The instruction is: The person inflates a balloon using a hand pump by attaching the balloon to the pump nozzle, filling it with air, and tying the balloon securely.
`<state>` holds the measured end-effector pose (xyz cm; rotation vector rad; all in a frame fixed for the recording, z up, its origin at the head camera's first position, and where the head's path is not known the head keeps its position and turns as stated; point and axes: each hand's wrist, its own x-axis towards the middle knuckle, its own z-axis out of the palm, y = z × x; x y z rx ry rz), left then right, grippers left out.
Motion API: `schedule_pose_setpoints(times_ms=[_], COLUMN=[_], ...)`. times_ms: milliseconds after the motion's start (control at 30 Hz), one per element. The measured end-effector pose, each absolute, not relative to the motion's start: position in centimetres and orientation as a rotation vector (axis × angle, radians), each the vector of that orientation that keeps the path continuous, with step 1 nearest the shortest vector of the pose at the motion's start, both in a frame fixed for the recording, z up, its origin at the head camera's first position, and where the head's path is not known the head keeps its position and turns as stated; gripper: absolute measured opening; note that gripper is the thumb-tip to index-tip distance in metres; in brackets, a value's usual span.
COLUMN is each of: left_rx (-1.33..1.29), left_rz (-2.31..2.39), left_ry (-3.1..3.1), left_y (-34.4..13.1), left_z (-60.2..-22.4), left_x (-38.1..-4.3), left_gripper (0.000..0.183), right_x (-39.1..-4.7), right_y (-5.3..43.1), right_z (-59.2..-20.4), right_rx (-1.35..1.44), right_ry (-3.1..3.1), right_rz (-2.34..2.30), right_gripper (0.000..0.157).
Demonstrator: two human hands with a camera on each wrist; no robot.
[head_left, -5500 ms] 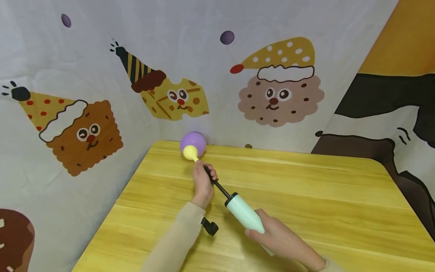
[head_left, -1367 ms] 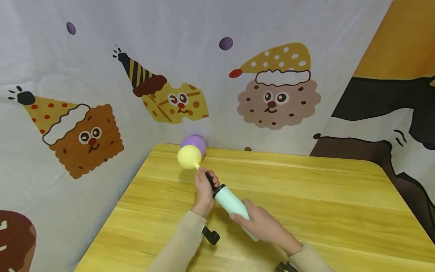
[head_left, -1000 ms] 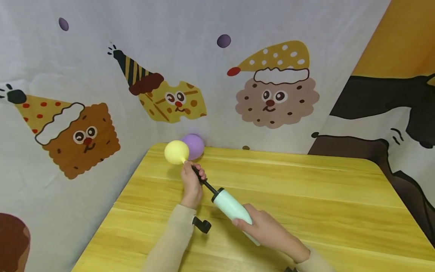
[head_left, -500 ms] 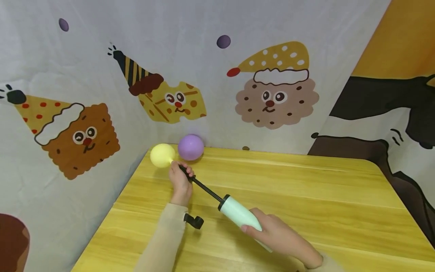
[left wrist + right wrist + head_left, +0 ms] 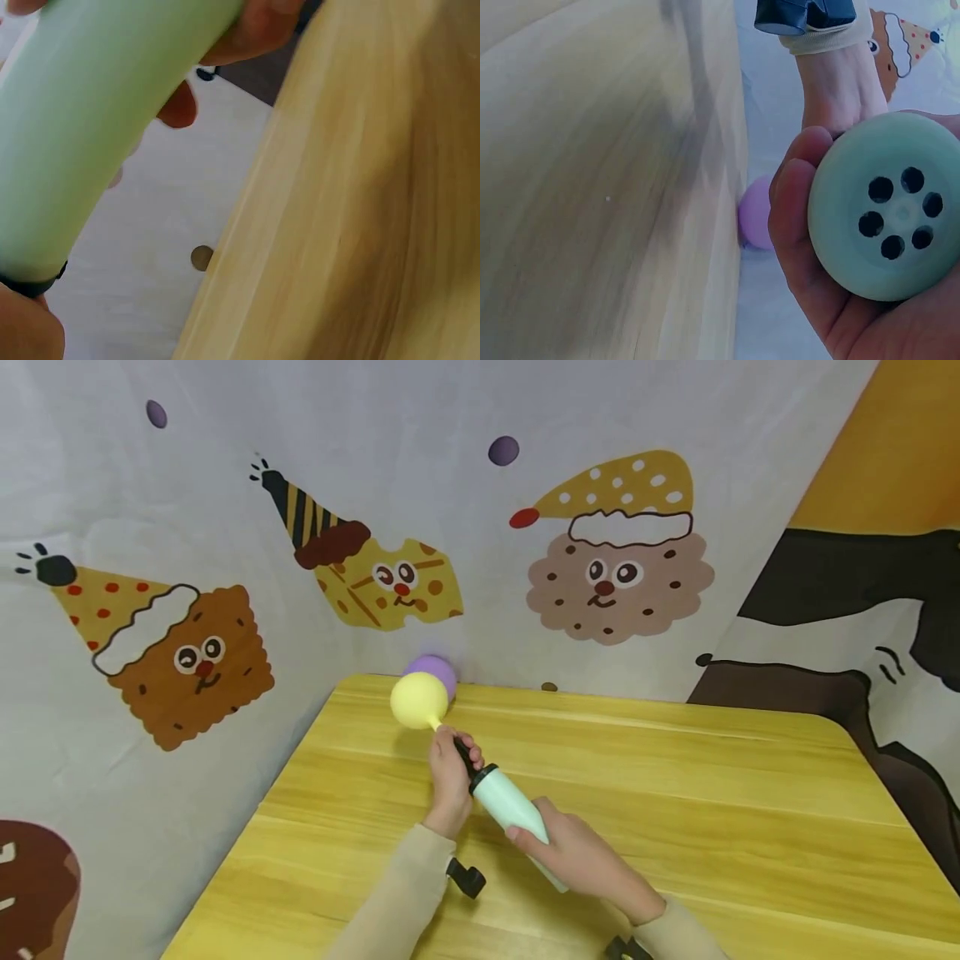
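In the head view my left hand (image 5: 452, 778) grips the black nozzle end of a mint-green balloon pump (image 5: 512, 802), with the neck of a yellow balloon (image 5: 418, 700) at its fingertips. The balloon is round and partly filled. Lower right, my right hand (image 5: 581, 853) is wrapped round the pump's body, which is pushed up close to the left hand so the black rod is hidden. The right wrist view shows the pump's round end (image 5: 885, 206) with several dark holes. A purple balloon (image 5: 442, 672) lies behind the yellow one, partly covered by it.
The wooden table (image 5: 675, 793) ends at the back against a white cloth (image 5: 420, 452) printed with cartoon biscuits. Another cloth side hangs along the table's left edge. Black camera mounts, such as the left wrist strap (image 5: 467, 878), sit on both wrists.
The yellow balloon is bigger than several seconds ago. Since half a second ago, the left hand and balloon have shifted right, covering part of the purple balloon, and the pump body has slid over its rod.
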<state>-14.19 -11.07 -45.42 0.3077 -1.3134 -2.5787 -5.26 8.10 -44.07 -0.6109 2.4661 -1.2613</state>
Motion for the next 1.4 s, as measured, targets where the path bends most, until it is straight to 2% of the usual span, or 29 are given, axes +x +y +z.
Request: schedule_pose_setpoints(times_ms=[300,567,767,1067,1400], left_rx=[0.266,0.344,0.392,0.382,0.342], left_rz=[-2.532,-2.457,-2.484,-2.475,-2.555], left_ry=[-1.332,-1.188,-1.112,-1.191,-1.320], left_y=[-12.1,-15.9,-16.8,-14.6,-10.6], left_z=[-45.1,-44.5,-45.2,-45.8,-46.3], left_x=[-15.0,-16.6,-16.7,-15.5,-13.9], left_gripper=[0.042,0.042,0.035,0.042,0.038], right_x=[-4.7,-2.6,-1.9,-2.4,-4.9], right_y=[8.1,11.3,13.0,11.3,8.7], right_z=[-44.3,-43.7,-43.7,-44.3,-44.5], right_rx=[-0.571,-0.581,-0.596,-0.613,-0.605], right_ry=[2.453,2.452,2.431,2.464,2.458], right_rz=[-1.285,-1.169,-1.154,-1.143,-1.244], right_gripper=[0.058,0.057,0.052,0.046,0.056])
